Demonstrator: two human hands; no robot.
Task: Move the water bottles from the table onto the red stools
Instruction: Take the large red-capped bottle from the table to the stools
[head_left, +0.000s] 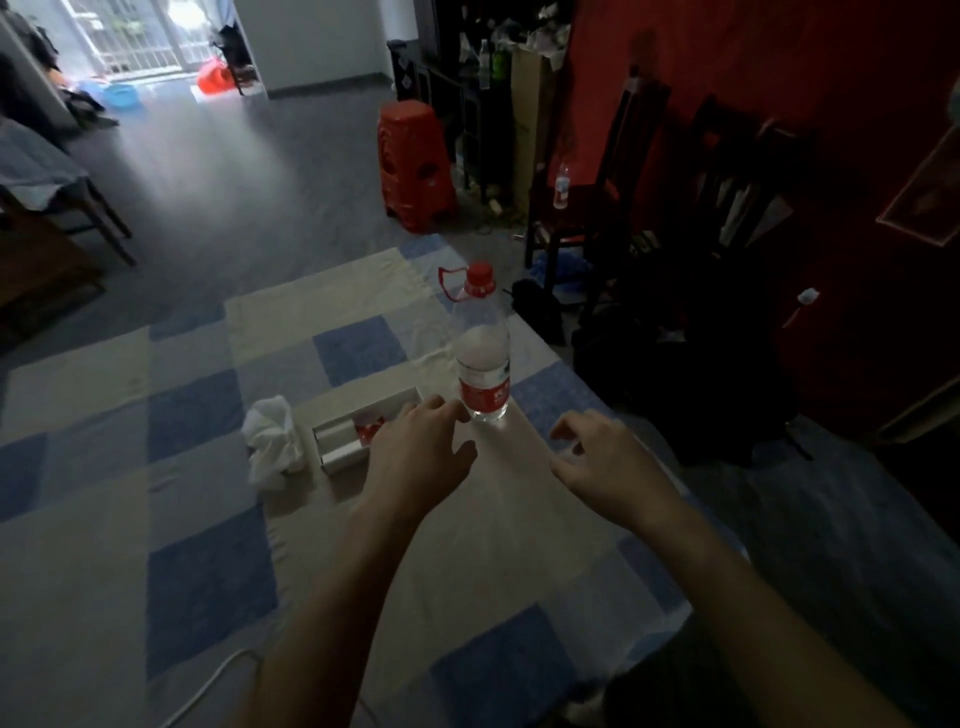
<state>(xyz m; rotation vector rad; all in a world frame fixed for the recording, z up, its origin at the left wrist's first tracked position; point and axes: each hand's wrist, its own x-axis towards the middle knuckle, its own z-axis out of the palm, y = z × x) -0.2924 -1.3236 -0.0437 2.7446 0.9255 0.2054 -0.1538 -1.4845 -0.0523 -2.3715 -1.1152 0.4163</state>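
A clear water bottle (483, 348) with a red cap, red handle loop and red label stands upright on the table (182, 467), which wears a blue and cream checked cloth. My left hand (415, 452) hovers just left of the bottle's base, fingers loosely spread, holding nothing. My right hand (602, 457) hovers to the bottle's right, fingers relaxed and empty. A stack of red stools (415, 166) stands on the floor beyond the table. A smaller water bottle (561, 186) sits on a dark chair to the right.
A crumpled white tissue (272, 441) and an open white box (363, 426) lie left of my left hand. Dark chairs (597, 197) and bags crowd the floor right of the table, by a red wall. Another table (36, 171) stands far left.
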